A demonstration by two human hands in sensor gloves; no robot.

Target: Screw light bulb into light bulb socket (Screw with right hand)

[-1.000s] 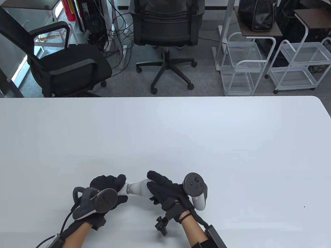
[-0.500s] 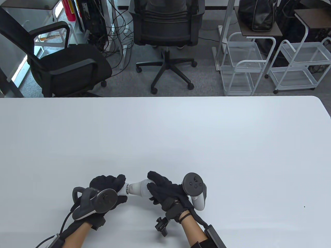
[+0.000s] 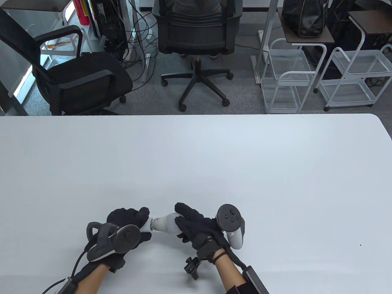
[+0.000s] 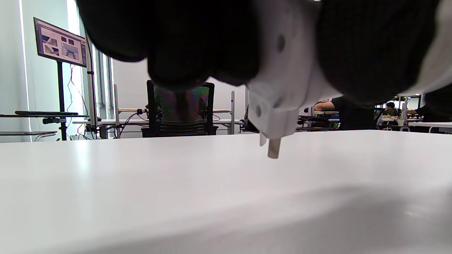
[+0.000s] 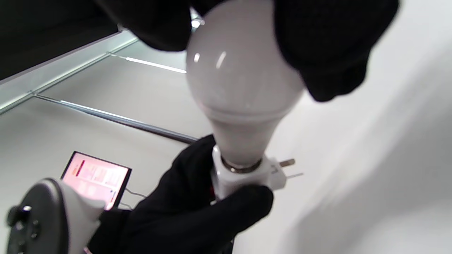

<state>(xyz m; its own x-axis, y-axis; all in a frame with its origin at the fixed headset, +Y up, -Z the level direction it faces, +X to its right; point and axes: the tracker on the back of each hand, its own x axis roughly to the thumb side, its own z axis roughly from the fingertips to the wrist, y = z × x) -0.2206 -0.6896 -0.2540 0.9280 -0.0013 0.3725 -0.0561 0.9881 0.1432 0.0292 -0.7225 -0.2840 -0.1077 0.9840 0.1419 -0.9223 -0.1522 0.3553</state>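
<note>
A white light bulb (image 3: 163, 223) lies sideways between both hands, low over the white table (image 3: 214, 159) near its front edge. Its metal base sits in a white plug-in socket (image 3: 146, 225). My left hand (image 3: 134, 225) grips the socket; its fingers curl round the socket body (image 4: 282, 88), and the plug prongs stick out below. My right hand (image 3: 186, 222) grips the bulb's round end. In the right wrist view the bulb (image 5: 243, 84) runs from my fingers (image 5: 328, 53) down into the socket (image 5: 243, 176), held by the left hand (image 5: 197, 211); a thin ring of thread shows.
Black office chairs (image 3: 196, 39) and white wire carts (image 3: 288, 79) stand on the floor beyond the table's far edge. A monitor on a stand (image 4: 60, 42) shows in the left wrist view.
Hardly anything differs. The left hand with its tracker has shifted very slightly to the right; the bulb and right hand stay in place.
</note>
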